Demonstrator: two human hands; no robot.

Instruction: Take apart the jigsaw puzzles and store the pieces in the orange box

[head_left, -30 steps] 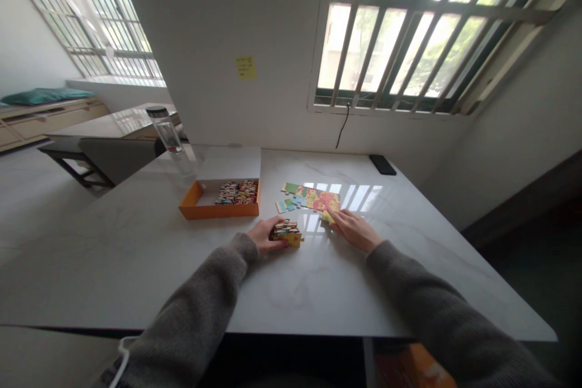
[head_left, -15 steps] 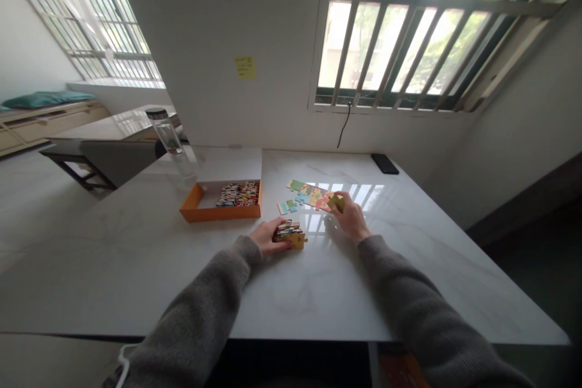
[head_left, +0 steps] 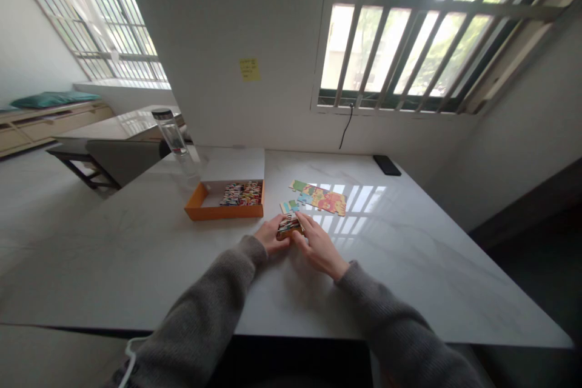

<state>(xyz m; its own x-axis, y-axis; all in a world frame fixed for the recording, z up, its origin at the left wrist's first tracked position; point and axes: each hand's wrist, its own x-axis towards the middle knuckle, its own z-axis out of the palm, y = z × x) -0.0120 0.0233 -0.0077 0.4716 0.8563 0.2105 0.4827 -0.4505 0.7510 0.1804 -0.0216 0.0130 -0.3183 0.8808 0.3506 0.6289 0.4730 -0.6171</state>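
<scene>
one white marbled table (head_left: 422, 297) spreads below two forearms in grey sleeves (head_left: 209, 309), both reaching forward and angled inward. one orange box (head_left: 225, 213) stands left of the hands, holding rows of puzzle pieces too many to count. one joined puzzle strip (head_left: 325, 199) lies flat beyond the right hand (head_left: 321, 250), which is half curled, fingertips at the stack's right end; whether it grips cannot be told. the left hand (head_left: 271, 235) is wrapped around the left end, grasping one puzzle stack (head_left: 287, 226) between both hands. one small joined group (head_left: 290, 205) lies just beyond it.
</scene>
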